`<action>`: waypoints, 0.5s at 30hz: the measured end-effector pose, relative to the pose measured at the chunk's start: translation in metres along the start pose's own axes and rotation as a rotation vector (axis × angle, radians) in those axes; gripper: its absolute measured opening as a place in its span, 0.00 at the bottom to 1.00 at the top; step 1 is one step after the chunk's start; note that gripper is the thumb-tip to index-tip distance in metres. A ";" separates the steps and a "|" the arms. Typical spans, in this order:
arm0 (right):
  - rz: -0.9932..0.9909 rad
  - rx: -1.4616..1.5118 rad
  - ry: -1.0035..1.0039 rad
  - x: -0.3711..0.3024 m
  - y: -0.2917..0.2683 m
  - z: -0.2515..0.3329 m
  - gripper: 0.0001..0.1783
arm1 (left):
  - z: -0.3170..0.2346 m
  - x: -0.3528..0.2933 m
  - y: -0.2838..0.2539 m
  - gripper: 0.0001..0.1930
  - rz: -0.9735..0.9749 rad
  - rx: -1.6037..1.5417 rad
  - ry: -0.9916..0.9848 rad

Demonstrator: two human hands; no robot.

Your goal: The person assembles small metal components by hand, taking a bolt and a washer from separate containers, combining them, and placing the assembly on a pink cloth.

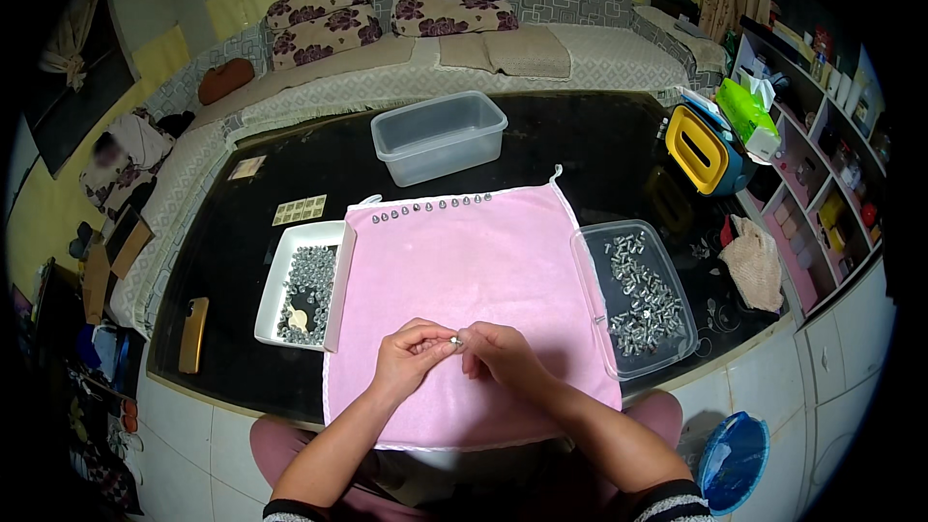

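Note:
My left hand (414,356) and my right hand (500,353) meet over the near half of a pink cloth (464,275). Between their fingertips is a small shiny metal fastener (455,339), mostly covered by fingers. The left thumb and forefinger pinch it; the right hand's fingers are curled closed against its other side. Along the cloth's far edge runs a row of small metal fasteners (429,206). To the left, a white tray (264,314) holds many small nut-like metal pieces (314,275). On the right, a clear plastic tray (681,304) contains loose bolts (643,314).
An empty clear bin (440,140) stands beyond the cloth on the black table (541,150). A phone (193,335) lies at the left edge. Far right are a yellow-and-blue box (698,147), a green tissue pack (747,116) and a beige cloth (752,266). A blue bucket (735,464) sits on the floor.

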State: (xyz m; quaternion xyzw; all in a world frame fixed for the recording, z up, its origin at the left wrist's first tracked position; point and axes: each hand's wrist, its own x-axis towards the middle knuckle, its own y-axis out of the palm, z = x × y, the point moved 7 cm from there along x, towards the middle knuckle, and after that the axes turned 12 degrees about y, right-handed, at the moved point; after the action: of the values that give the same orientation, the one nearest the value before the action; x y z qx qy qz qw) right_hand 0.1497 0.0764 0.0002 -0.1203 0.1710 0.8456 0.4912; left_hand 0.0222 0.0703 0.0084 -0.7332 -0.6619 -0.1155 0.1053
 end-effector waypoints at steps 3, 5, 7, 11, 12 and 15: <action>-0.021 0.012 -0.017 -0.006 0.002 0.008 0.14 | 0.002 0.000 -0.002 0.05 -0.008 0.007 0.028; -0.008 0.005 -0.024 -0.005 0.004 0.009 0.14 | 0.002 0.000 -0.003 0.06 -0.012 0.008 0.037; 0.049 -0.034 -0.006 0.000 0.002 0.001 0.14 | 0.001 0.001 0.001 0.06 -0.004 -0.047 0.030; -0.009 -0.023 -0.022 -0.003 0.003 0.005 0.14 | 0.000 0.000 -0.003 0.05 0.001 0.050 0.036; -0.002 -0.031 -0.029 -0.003 0.003 0.005 0.14 | 0.001 0.000 -0.002 0.05 0.004 0.049 0.027; 0.024 -0.044 0.004 0.001 0.000 -0.002 0.14 | 0.001 0.000 0.000 0.05 0.008 0.008 0.014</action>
State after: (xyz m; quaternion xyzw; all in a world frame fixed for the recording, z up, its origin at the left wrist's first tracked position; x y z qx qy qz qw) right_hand 0.1490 0.0762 -0.0013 -0.1306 0.1548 0.8546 0.4781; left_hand 0.0221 0.0710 0.0071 -0.7347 -0.6585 -0.1176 0.1131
